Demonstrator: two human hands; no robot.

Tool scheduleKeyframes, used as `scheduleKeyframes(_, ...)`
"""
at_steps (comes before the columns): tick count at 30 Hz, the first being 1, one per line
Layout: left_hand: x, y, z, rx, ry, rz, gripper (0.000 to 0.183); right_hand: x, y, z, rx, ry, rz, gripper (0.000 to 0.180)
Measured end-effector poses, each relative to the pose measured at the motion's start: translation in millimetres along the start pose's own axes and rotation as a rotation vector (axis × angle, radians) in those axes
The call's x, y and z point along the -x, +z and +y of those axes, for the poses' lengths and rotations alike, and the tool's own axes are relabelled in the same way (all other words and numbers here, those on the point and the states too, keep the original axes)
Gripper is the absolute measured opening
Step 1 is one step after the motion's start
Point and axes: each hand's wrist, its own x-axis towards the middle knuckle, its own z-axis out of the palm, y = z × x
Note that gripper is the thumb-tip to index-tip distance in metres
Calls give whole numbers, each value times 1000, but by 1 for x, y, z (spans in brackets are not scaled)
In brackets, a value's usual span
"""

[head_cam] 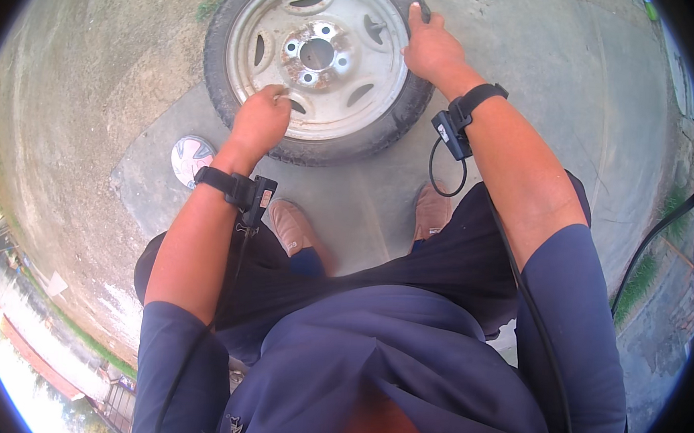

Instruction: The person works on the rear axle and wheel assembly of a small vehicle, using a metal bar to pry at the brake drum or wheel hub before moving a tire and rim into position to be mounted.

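Observation:
A wheel lies before me, its worn black rubber tire fitted around a silver steel rim. Rust marks the rim's hub area, which has a round centre hole and several bolt holes. My left hand is at the near left of the rim, fingers curled beside an oval slot; whether the fingertips grip the slot's edge is hidden. At the right side, my right hand rests on the tire's sidewall with its fingers pointing away from me. A valve stem shows near the upper right slot.
Under the wheel is a concrete slab, bordered on the left by rough dirt ground. My two shoes stand near the wheel. A white and pink patterned object sits left of it. Cables run from my wrist-mounted devices.

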Motion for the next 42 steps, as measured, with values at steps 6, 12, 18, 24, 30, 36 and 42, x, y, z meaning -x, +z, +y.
scheduleKeyframes(6, 0, 3, -1, 0, -9, 36, 40, 0, 0, 0, 0, 1, 1, 84)
scheduleKeyframes(12, 2, 4, 5, -5, -24, 37, 40, 1, -1, -1, -2, 4, -4, 84)
scheduleKeyframes(18, 1, -1, 1, 16, 15, -20, 39, 0, 1, 0, 7, 4, 8, 84)
scheduleKeyframes(24, -1, 2, -6, -20, 61, 25, 38, 2, -1, -2, 7, 1, 1, 83)
scheduleKeyframes(30, 0, -1, 1, -77, 66, 62, 38, 1, 0, 0, -1, -14, 12, 83)
scheduleKeyframes(36, 0, -5, 3, -63, 50, 92, 38, 0, 2, 1, -1, -15, 21, 84)
scheduleKeyframes(42, 4, -4, 9, -136, 120, 86, 34, 1, 1, 1, -3, -17, 23, 84)
